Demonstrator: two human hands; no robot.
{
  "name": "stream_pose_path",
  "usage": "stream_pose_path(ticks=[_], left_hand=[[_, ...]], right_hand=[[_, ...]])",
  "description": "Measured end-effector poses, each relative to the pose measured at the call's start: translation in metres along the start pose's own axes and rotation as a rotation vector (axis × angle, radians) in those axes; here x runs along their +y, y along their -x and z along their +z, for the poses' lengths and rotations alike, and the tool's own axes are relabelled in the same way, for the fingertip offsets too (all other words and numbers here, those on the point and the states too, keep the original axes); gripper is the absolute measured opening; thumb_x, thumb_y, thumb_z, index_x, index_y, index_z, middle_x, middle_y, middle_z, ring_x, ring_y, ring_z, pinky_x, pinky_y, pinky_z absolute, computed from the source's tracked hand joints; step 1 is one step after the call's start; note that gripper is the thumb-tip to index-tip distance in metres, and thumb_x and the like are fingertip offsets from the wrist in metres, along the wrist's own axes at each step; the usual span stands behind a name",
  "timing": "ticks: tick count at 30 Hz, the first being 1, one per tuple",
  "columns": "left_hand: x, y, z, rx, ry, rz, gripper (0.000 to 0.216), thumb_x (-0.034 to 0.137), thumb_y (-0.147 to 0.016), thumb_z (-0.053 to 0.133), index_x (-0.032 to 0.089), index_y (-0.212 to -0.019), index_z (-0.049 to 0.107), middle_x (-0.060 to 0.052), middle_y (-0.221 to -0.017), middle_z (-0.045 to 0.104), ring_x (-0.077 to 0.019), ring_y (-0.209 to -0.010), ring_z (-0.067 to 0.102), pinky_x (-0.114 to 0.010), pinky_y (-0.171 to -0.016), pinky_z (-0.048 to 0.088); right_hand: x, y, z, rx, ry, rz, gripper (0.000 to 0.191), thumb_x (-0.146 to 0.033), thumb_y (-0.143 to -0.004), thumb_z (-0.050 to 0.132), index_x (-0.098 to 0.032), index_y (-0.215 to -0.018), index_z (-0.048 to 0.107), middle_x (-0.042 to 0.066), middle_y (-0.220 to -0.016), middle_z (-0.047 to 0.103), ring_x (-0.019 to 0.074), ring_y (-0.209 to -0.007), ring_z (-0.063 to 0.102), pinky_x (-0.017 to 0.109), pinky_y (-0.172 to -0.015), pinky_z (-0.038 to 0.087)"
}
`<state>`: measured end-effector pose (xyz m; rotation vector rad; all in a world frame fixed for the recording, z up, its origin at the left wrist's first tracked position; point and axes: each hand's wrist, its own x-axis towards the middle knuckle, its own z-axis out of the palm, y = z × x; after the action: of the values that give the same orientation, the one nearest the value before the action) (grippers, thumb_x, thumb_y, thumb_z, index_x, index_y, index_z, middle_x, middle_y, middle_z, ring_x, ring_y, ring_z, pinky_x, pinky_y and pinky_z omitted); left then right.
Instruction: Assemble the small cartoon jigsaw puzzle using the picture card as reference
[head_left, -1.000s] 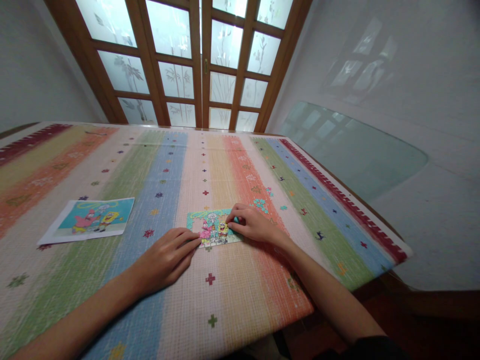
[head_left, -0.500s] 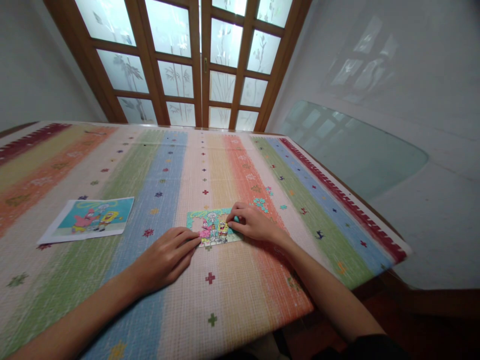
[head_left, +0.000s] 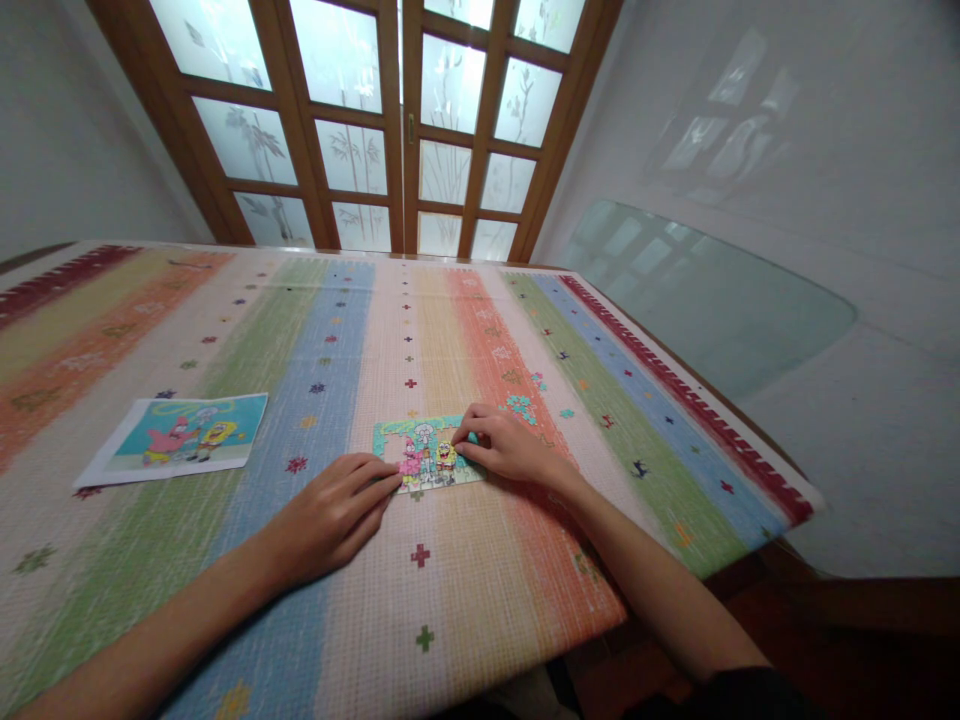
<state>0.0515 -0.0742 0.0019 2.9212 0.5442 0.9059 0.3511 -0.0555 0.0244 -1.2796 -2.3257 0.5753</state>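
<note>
A partly assembled jigsaw puzzle (head_left: 426,462) of cartoon figures lies flat on the tablecloth, with gaps in its upper left and around the middle. My left hand (head_left: 343,512) rests palm down beside it, fingers extended and their tips touching its lower left edge. Over the puzzle's right side, my right hand (head_left: 504,445) has thumb and forefinger pinched together on a small puzzle piece, mostly covered by the fingers. Just beyond that hand sits a cluster of loose turquoise puzzle pieces (head_left: 519,406), and a single turquoise piece (head_left: 567,413) lies farther right.
A printed reference picture (head_left: 196,440) of the cartoon figures lies at the left on the striped tablecloth (head_left: 480,590). The table's near edge falls away at the lower right. Wood-framed glass doors (head_left: 403,130) stand behind the table, with a white wall to the right.
My right thumb and forefinger have shifted very slightly at the puzzle's right side, and less turquoise shows between them. My left hand stays in place.
</note>
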Motion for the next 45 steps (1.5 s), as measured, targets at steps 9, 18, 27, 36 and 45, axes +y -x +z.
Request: stream_pose_path(ticks=[9, 18, 27, 36, 45], left_hand=[[0.0, -0.001, 0.0, -0.004, 0.002, -0.008, 0.03, 0.013, -0.103, 0.047, 0.013, -0.126, 0.065, -0.013, -0.116, 0.072, -0.0256, -0.107, 0.065, -0.044, -0.093, 0.059], [0.0, 0.0, 0.0, -0.014, 0.041, -0.034, 0.032, 0.013, -0.103, 0.048, 0.016, -0.13, 0.066, -0.012, -0.116, 0.072, -0.0252, -0.108, 0.065, -0.045, -0.095, 0.059], [0.0, 0.0, 0.001, -0.012, 0.013, -0.021, 0.03, 0.013, -0.104, 0.046, 0.014, -0.128, 0.065, -0.012, -0.115, 0.072, -0.0257, -0.107, 0.065, -0.044, -0.093, 0.06], [0.0, 0.0, 0.0, -0.007, 0.015, -0.022, 0.031, 0.012, -0.103, 0.048, 0.014, -0.128, 0.065, -0.012, -0.115, 0.072, -0.0254, -0.107, 0.065, -0.044, -0.094, 0.059], [0.0, 0.0, 0.001, -0.01, 0.027, -0.028, 0.032, 0.012, -0.102, 0.048, 0.014, -0.128, 0.066, -0.013, -0.116, 0.072, -0.0264, -0.107, 0.065, -0.045, -0.094, 0.059]], right_hand=[[0.001, 0.002, 0.004, 0.011, 0.029, -0.013, 0.014, -0.01, -0.091, 0.067, -0.018, -0.093, 0.078, 0.006, -0.096, 0.068, 0.0175, -0.087, 0.062, 0.031, -0.082, 0.047], [0.004, 0.003, 0.008, -0.016, 0.05, -0.047, 0.02, -0.01, -0.092, 0.063, -0.02, -0.099, 0.079, 0.007, -0.1, 0.066, 0.0188, -0.092, 0.061, 0.033, -0.086, 0.048], [0.003, 0.003, 0.006, -0.016, 0.027, -0.015, 0.024, -0.007, -0.093, 0.063, -0.023, -0.098, 0.081, 0.007, -0.102, 0.067, 0.0192, -0.096, 0.061, 0.034, -0.089, 0.048], [0.005, 0.003, 0.009, 0.016, 0.071, -0.089, 0.022, -0.008, -0.092, 0.066, -0.022, -0.098, 0.081, 0.008, -0.103, 0.07, 0.0201, -0.098, 0.06, 0.035, -0.09, 0.047], [0.006, 0.006, 0.009, -0.014, 0.15, -0.243, 0.028, -0.004, -0.09, 0.059, -0.022, -0.093, 0.08, 0.006, -0.096, 0.072, 0.0199, -0.091, 0.058, 0.033, -0.083, 0.045]])
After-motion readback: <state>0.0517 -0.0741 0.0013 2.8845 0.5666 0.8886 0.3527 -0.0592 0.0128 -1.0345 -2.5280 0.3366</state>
